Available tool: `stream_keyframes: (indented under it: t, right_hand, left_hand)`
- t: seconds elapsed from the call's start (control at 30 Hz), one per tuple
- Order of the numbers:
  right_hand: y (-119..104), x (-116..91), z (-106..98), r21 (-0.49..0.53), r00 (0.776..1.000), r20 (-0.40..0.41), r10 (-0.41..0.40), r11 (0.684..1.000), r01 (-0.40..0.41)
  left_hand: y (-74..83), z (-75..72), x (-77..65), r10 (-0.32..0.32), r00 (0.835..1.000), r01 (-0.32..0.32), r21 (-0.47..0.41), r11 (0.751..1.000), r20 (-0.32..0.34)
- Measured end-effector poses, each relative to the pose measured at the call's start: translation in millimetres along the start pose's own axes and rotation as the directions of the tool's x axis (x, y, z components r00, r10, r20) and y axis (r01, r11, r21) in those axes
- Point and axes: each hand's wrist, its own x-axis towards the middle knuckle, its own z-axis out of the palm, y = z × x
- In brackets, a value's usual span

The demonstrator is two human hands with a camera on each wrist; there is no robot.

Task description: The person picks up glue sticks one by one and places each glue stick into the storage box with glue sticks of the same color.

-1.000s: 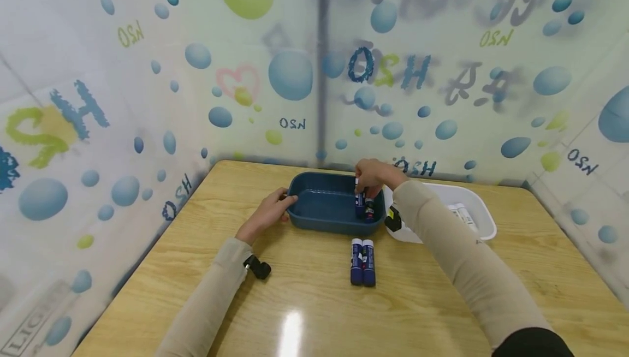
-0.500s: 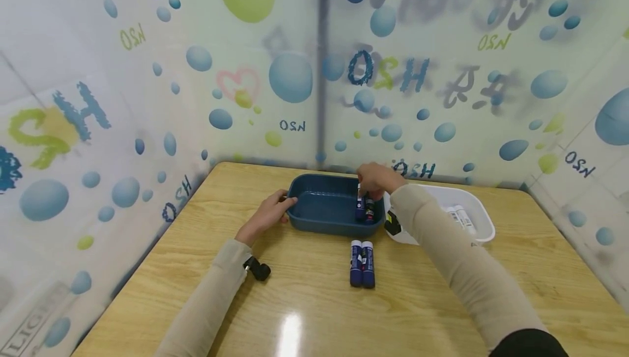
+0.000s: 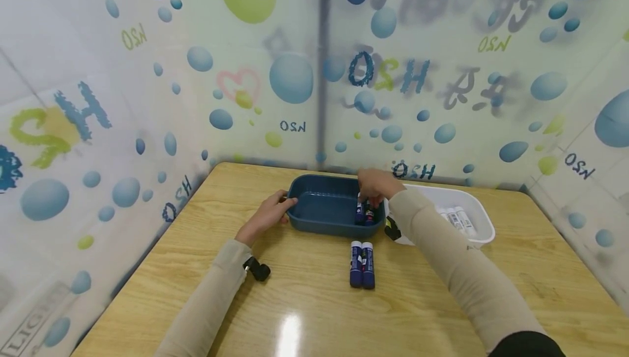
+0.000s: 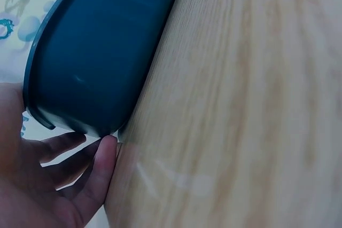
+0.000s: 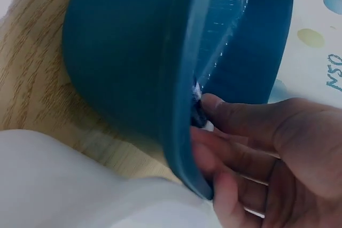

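A dark blue plastic tub [image 3: 321,226] sits near the table's back edge. My left hand [image 3: 267,215] holds its left end, the thumb at the rim and the fingers against the outside wall, as the left wrist view shows. Inside the tub's right end, my right hand [image 3: 377,185] pinches a navy glue stick [image 3: 360,214] by its white upper end. Close beside that stick lies another dark glue stick [image 3: 369,215], partly under the hand. In the right wrist view the held glue stick [image 5: 197,108] is mostly hidden behind the tub wall [image 5: 133,52].
Two navy glue sticks [image 3: 362,265] with white caps lie side by side in front of the tub. Right of it stands a white tub [image 3: 484,215] with several white sticks [image 3: 459,219] inside, partly covered by my right sleeve. A patterned curtain [image 3: 295,144] hangs behind the wooden table [image 3: 314,297].
My right hand has come down with the glue stick, bringing it lower into the blue tub beside the other one. The left hand stays at the tub's left end.
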Motion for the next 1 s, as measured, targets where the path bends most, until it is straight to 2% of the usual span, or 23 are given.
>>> stream_keyframes:
  t: [0.23, 0.33, 0.5, 0.57, 0.73, 1.0]
  right_hand:
    - [-4, -3, 3, -0.078, 0.999, 0.008, -0.033, 0.996, 0.033]
    - [-6, -3, 3, -0.042, 0.998, 0.007, -0.056, 0.998, 0.056]
    - [-8, -3, 8, 0.057, 0.984, 0.052, -0.169, 0.984, 0.166]
    - [-9, -2, 10, 0.060, 0.977, 0.080, -0.199, 0.979, 0.195]
    - [-7, -2, 12, 0.030, 0.970, 0.135, -0.204, 0.979, 0.202]
    - [0, -10, 2, 0.072, 0.965, 0.083, -0.248, 0.967, 0.242]
  left_hand:
    - [-0.5, 0.3, -0.4, -0.005, 1.000, 0.005, 0.014, 1.000, -0.002]
    - [-0.4, -0.2, -1.2, -0.006, 1.000, 0.006, 0.008, 1.000, 0.003]
    - [-0.5, -1.0, -2.3, -0.002, 1.000, 0.002, 0.003, 1.000, 0.011]
    - [-0.4, -0.9, -2.7, -0.003, 1.000, 0.003, 0.007, 1.000, 0.011]
    - [-1.1, -0.8, -2.9, -0.004, 1.000, 0.004, 0.011, 1.000, 0.013]
    - [-0.7, -0.8, -0.1, 0.004, 1.000, -0.004, 0.004, 1.000, 0.005]
